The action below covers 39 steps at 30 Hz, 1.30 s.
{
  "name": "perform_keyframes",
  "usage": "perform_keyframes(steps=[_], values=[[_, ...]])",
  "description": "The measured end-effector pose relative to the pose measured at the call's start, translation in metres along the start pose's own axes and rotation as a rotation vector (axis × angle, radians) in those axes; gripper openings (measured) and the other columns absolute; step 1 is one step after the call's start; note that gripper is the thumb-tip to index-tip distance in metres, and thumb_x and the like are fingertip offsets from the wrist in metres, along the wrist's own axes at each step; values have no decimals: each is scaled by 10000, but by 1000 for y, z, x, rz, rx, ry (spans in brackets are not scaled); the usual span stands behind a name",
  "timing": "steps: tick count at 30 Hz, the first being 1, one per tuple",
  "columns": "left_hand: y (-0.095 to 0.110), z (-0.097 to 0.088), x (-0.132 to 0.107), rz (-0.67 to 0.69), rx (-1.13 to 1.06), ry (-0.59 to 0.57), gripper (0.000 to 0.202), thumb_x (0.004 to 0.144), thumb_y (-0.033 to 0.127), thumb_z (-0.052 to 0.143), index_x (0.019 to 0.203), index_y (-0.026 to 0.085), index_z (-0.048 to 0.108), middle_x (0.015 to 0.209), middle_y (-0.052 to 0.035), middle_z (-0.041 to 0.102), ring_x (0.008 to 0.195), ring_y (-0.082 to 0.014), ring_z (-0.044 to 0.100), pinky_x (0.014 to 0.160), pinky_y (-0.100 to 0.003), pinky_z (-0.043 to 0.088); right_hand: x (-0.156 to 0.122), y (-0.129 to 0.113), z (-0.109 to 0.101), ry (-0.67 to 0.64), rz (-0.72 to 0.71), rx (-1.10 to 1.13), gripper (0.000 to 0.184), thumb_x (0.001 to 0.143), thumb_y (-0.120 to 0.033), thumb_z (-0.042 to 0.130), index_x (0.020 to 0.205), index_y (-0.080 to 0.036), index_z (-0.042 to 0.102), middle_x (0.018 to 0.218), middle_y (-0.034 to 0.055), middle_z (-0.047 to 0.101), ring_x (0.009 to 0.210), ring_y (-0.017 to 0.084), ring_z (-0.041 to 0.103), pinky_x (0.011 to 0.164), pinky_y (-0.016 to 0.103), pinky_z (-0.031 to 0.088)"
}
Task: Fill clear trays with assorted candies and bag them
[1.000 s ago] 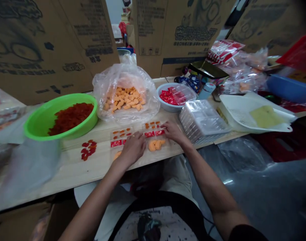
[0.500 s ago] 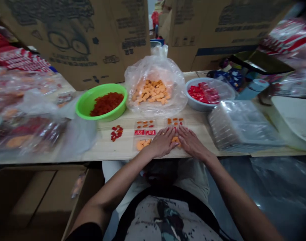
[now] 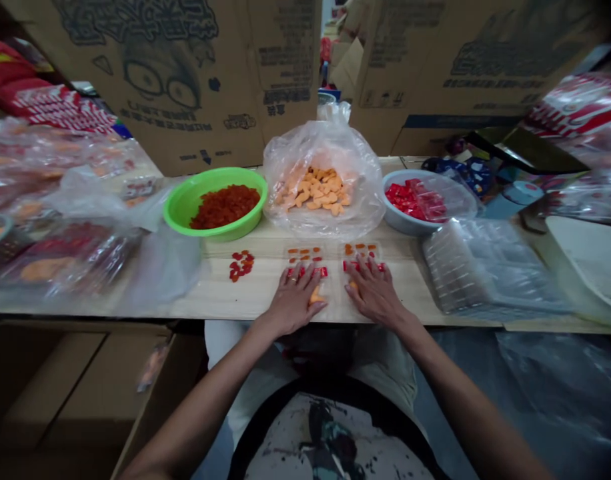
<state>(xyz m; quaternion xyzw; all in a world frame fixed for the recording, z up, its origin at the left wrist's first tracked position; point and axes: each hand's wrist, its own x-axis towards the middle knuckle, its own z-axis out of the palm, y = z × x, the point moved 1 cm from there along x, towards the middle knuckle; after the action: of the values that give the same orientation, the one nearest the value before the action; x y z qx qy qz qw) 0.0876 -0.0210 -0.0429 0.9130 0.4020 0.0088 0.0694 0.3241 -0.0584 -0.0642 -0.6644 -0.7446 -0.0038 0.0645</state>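
Note:
Two clear plastic trays lie side by side at the table's front, each with small orange pieces at the back, red packets in the middle and orange biscuit-like pieces in front. My left hand [image 3: 296, 297] rests flat, fingers spread, over the left tray [image 3: 305, 254], covering part of its red packets and orange pieces. Over the right tray [image 3: 360, 249] lies my right hand [image 3: 374, 288], also flat with fingers apart. Left of the trays sits a small pile of dark red-orange pieces [image 3: 241, 265] on the bare table.
Behind the trays stand a green bowl [image 3: 175, 212] of red-orange pieces, a clear bag [image 3: 280, 157] of orange pieces and a blue-grey bowl [image 3: 403, 224] of red packets. Stacked clear trays [image 3: 485, 267] stand right; filled packages [image 3: 70, 260] lie left. Large cartons [image 3: 185, 80] wall the back.
My left hand has moved left from the right tray onto the left tray. My right hand stays on the right tray. The view has shifted slightly.

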Motion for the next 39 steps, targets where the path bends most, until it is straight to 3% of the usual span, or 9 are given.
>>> perform_keyframes(steps=[5, 10, 16, 21, 24, 27, 31, 35, 39], values=[[0, -12, -3, 4, -45, 31, 681, 979, 586, 333, 1566, 251, 248, 1640, -73, 213, 1517, -308, 149, 1219, -525, 136, -1, -2, -8, -42, 14, -12, 585, 984, -433, 359, 1528, -219, 362, 1620, 159, 246, 1489, 379, 190, 1137, 610, 191], [-22, -28, -27, 7, 7, 268, 559, 992, 438, 389, 1517, 246, 368, 1621, -108, 263, 1513, -325, 166, 1194, -576, 197, -18, -5, -88, 55, 77, -16, 595, 972, -378, 373, 1546, -236, 312, 1642, 121, 196, 1506, 326, 157, 1159, 562, 196], [-35, -39, -5, 147, -177, 540, 435, 976, 294, 433, 1407, 294, 488, 1524, -113, 438, 1371, -330, 457, 1068, -550, 430, -47, 95, -190, 302, 696, -144, 600, 939, -385, 415, 1497, -167, 395, 1565, 187, 341, 1431, 394, 298, 1116, 573, 281], [50, -52, 48, 344, -483, 533, 289, 947, 305, 514, 1199, 261, 649, 1350, -101, 601, 1207, -280, 599, 1012, -473, 493, -56, 134, -178, -58, 821, 6, 719, 934, -561, 393, 1563, -237, 262, 1622, 188, 206, 1444, 447, 249, 1078, 665, 275], [121, -43, 84, 336, -801, 235, 430, 883, 359, 616, 1295, 238, 603, 1412, -125, 558, 1311, -311, 516, 1100, -503, 416, -49, 123, -155, -115, 797, -10, 764, 896, -554, 481, 1564, -261, 256, 1654, 164, 87, 1478, 482, 78, 1081, 750, 102], [175, -28, 115, 44, -1284, -172, 718, 813, 465, 694, 1438, 206, 454, 1531, -176, 412, 1370, -348, 449, 1096, -513, 414, -52, 124, -152, -77, 752, 60, 734, 923, -574, 429, 1565, -267, 250, 1658, 156, 70, 1486, 468, 47, 1092, 740, 75], [212, -17, 147, -379, -1738, -364, 587, 928, 602, 463, 1424, 287, 442, 1575, -114, 352, 1458, -301, 324, 1094, -546, 388, -81, 174, -173, 86, 762, 181, 658, 956, -546, 383, 1554, -292, 278, 1650, 119, 154, 1488, 400, 164, 1133, 644, 192], [235, -13, 164, -301, -1756, -446, 565, 908, 662, 460, 1335, 299, 527, 1481, -88, 490, 1401, -285, 405, 1090, -526, 377, -124, 244, -179, 265, 1017, 251, 624, 964, -473, 372, 1511, -174, 382, 1565, 161, 361, 1443, 337, 318, 1166, 521, 251], [257, -6, 168, -232, -1744, -380, 664, 850, 707, 516, 1386, 321, 456, 1473, -80, 499, 1319, -281, 490, 980, -450, 469, -139, 271, -156, 218, 854, 615, 686, 939, -525, 404, 1515, -152, 381, 1546, 137, 409, 1392, 292, 417, 1135, 437, 344]])
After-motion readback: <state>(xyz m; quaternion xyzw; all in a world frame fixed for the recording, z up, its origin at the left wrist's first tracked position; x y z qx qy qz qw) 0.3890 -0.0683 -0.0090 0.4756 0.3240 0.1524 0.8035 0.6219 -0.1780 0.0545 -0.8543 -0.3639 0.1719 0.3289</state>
